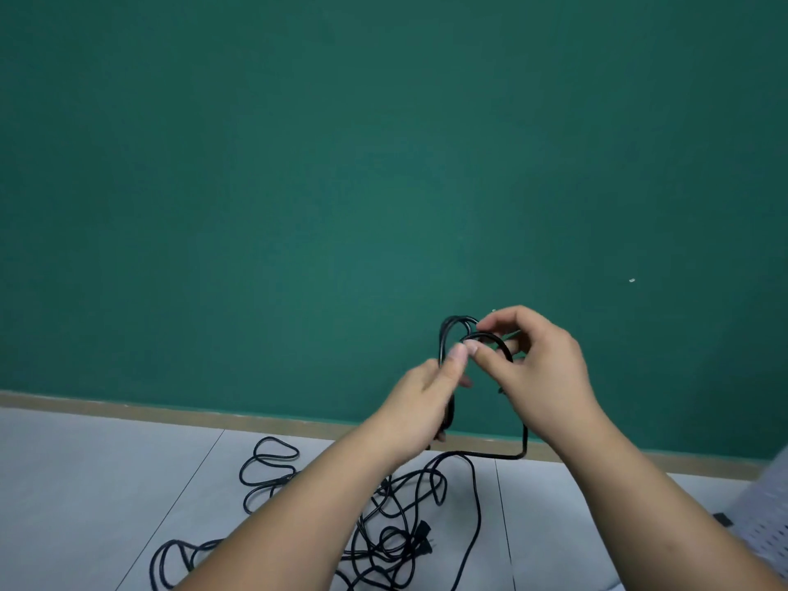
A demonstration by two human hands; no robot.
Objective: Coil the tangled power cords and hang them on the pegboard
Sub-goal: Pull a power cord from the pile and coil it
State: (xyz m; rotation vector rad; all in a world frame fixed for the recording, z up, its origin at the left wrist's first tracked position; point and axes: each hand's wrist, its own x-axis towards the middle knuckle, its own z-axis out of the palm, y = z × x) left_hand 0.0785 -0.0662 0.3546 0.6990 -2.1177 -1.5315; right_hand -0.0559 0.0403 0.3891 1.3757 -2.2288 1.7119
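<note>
Both hands (430, 403) (541, 373) pinch the black cord (462, 324); looks light and springy, so grab the loop tops.

We face a plain green wall (298, 164), evenly lit, w/ a small white speck (632, 280) toward its right. A tan baseboard (128, 409) runs along its btm edge. Below that, pale grey tile floor (85, 484) w/ thin dark seams (169, 509).

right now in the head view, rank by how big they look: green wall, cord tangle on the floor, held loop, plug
1. green wall
2. cord tangle
3. held loop, though it is nearer the camera
4. plug
</note>
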